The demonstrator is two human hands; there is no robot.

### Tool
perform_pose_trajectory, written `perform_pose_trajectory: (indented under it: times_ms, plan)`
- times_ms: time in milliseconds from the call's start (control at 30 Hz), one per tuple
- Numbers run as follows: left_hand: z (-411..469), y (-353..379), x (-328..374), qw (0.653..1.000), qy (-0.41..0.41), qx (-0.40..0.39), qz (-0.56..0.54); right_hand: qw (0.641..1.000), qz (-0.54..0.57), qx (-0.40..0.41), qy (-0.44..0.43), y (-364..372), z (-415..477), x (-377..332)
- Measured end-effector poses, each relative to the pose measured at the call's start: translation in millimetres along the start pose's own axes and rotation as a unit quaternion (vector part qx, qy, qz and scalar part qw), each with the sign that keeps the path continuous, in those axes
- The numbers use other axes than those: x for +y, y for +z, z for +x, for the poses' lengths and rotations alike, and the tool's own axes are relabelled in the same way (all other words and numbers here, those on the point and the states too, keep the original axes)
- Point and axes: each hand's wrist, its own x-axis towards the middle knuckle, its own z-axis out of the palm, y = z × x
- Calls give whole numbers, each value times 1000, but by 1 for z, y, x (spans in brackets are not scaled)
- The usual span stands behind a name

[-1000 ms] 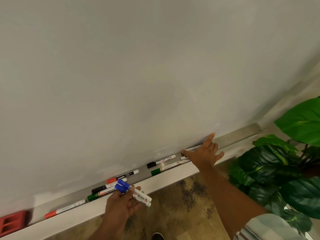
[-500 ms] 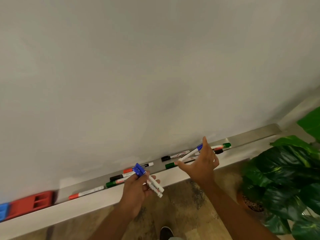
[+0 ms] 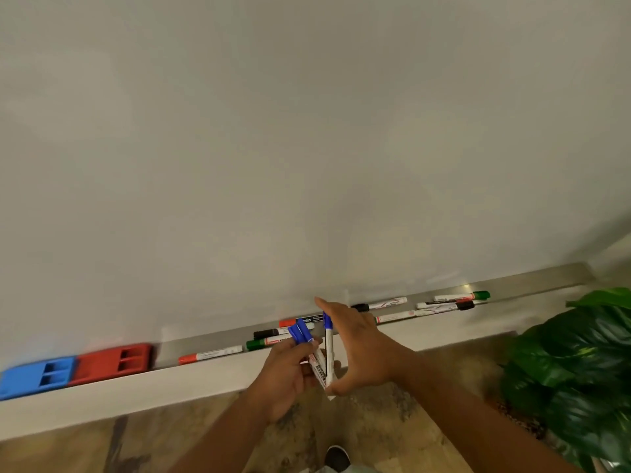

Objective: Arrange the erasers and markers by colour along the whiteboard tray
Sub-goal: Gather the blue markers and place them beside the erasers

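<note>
The left hand (image 3: 290,367) has its grip closed round two blue markers (image 3: 302,334), caps up, just in front of the tray (image 3: 532,278). The right hand (image 3: 362,346) meets it with a third marker (image 3: 328,346), also blue, upright on the thumb against straight fingers; whether that grip pinches it cannot be told. The hand-off looks like the weak point. If the full left fingers loosen to admit the third marker while the right only props it, one could slip to the floor (image 3: 375,431). The bundle likely belongs beside the blue eraser (image 3: 37,377) at the tray's far left, and a splayed trio carried there could clip the green marker (image 3: 261,344) and scatter the row.
</note>
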Motion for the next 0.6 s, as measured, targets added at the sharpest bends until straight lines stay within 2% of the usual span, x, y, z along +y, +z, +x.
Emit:
perform_pose_trajectory:
  times_ms: [333, 600]
  plan:
    - [-28, -48, 8, 999, 28, -38, 23, 985, -103, -108, -82, 13, 27, -53]
    - [-46, -100, 2, 998, 47, 28, 3, 971, -135, -155, -120, 47, 61, -83]
